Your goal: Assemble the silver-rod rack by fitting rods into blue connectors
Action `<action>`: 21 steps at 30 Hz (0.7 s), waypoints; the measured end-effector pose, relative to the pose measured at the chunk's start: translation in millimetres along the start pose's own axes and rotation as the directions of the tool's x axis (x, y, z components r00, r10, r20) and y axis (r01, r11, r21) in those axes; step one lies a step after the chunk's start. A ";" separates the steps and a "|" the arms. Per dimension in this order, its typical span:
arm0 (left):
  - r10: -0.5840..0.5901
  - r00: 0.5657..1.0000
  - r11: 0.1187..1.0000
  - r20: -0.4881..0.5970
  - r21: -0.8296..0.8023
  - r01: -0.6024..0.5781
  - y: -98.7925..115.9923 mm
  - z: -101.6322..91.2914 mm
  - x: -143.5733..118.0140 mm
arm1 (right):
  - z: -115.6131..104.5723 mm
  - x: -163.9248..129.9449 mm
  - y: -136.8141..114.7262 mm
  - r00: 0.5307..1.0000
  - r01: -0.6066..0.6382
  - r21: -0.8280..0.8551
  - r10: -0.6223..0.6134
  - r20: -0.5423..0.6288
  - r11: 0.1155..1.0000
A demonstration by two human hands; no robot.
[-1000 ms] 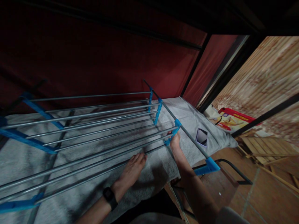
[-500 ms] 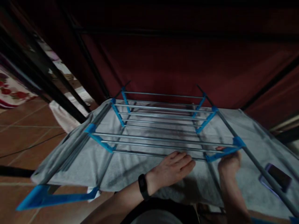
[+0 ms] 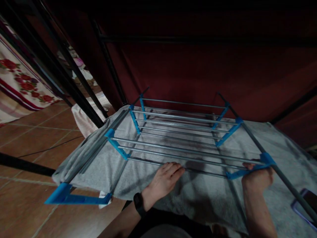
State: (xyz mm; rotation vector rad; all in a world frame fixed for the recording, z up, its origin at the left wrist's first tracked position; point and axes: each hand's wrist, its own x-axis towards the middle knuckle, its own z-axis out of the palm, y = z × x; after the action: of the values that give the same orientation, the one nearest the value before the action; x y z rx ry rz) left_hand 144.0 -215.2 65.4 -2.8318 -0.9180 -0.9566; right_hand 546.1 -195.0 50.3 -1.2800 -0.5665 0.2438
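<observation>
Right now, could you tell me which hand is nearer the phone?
Right. The right hand grips the blue rack bracket beside the phone; the left hand lies flat mid-towel, farther off.

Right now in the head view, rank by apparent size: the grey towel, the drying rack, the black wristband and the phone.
1. Grey towel and drying rack: both span most of the frame; too alike to rank.
2. Phone: cut off by the frame's edge, so unsure.
3. Black wristband: smallest.
</observation>
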 end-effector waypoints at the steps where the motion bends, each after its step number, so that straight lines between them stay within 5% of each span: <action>1: -0.030 0.999 1.000 0.020 0.000 0.030 -2.3 2.1 -6.5 | 3.2 -0.6 -2.1 0.998 0.011 0.030 -0.010 -0.056 0.999; 9: -0.167 0.979 0.985 0.115 0.059 0.161 -9.2 9.3 -41.3 | 13.5 2.9 -13.6 0.977 -0.093 0.215 0.131 -0.170 0.972; 21: -0.083 0.971 0.975 -0.226 0.184 0.126 -26.3 -13.0 -19.0 | 15.6 1.6 -18.9 0.982 -0.100 0.251 0.137 -0.133 0.963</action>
State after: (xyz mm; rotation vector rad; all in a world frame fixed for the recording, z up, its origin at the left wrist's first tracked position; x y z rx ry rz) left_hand 110.6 -205.9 61.0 -2.4793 -1.0783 -1.0925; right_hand 536.7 -186.6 71.4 -1.0841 -0.3200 0.3046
